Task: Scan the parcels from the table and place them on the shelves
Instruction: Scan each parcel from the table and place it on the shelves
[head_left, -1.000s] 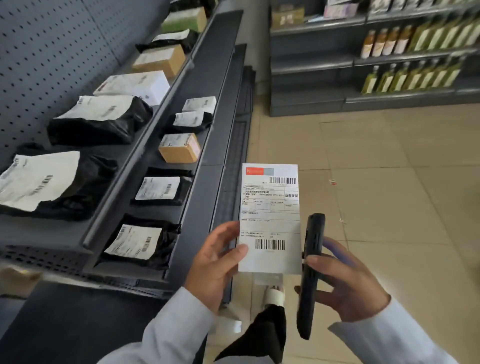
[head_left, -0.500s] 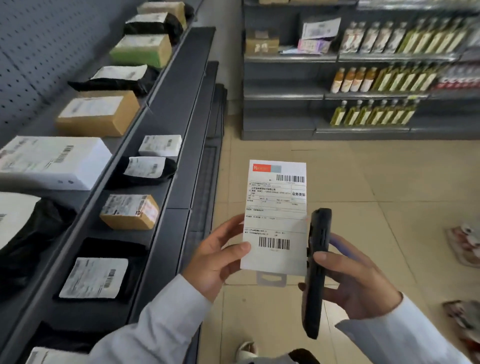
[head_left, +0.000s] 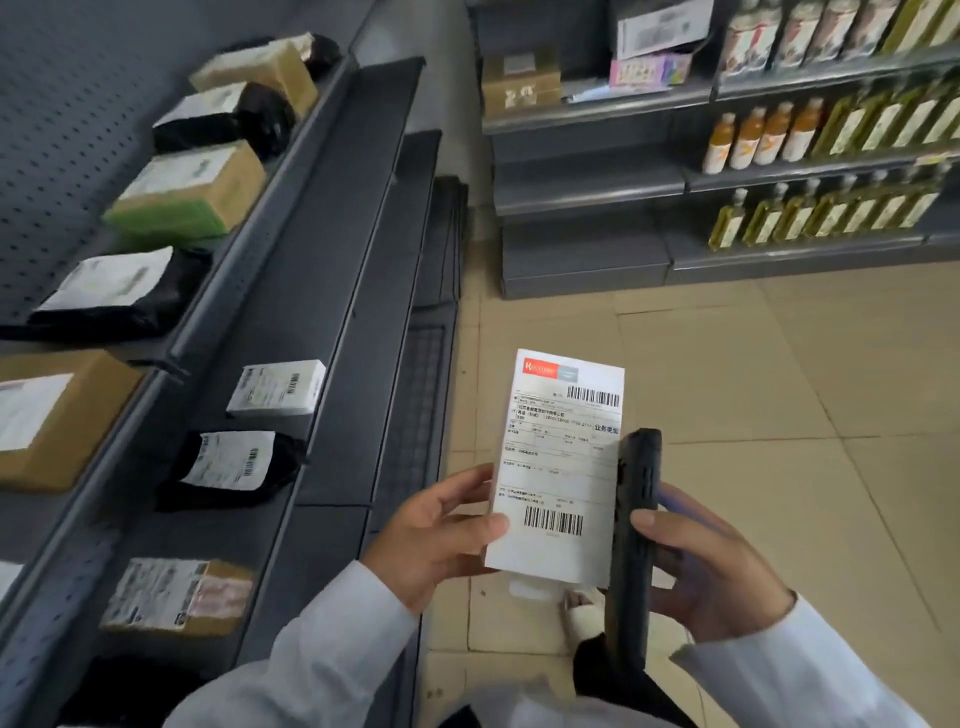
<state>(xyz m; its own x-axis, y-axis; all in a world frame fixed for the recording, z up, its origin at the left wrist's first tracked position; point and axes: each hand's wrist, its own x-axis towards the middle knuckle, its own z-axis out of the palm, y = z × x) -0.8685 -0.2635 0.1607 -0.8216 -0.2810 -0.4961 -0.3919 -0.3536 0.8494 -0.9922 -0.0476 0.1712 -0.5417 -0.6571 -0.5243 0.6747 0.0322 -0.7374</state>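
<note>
**Q:** Parcel position, and how is it held?

**A:** A flat white parcel (head_left: 558, 467) with a shipping label is held upright over the tiled floor (head_left: 779, 415), in front of the body. The left hand (head_left: 436, 535) is closed on its lower left edge, thumb across the front, so the label and its barcodes are kept facing up and readable. A black handheld scanner (head_left: 636, 545) is gripped in the right hand (head_left: 711, 566), edge-on and touching the parcel's right side. It is judged that the two are kept together so the code can be read, or has just been read, before shelving.

**Q:** Where is it meant to go?

**A:** Grey shelves (head_left: 332, 260) are seen to the left, already stocked with a white box (head_left: 278, 387), a black bag (head_left: 234, 467) and brown boxes. Bare shelf space lies beyond the white box.

**Q:** What differs from half a second ago?

**A:** The view has been carried further along the aisle; the shelved parcels have slid down and left, and the bottle shelving (head_left: 831, 156) appears nearer. Both holds are unchanged.
</note>
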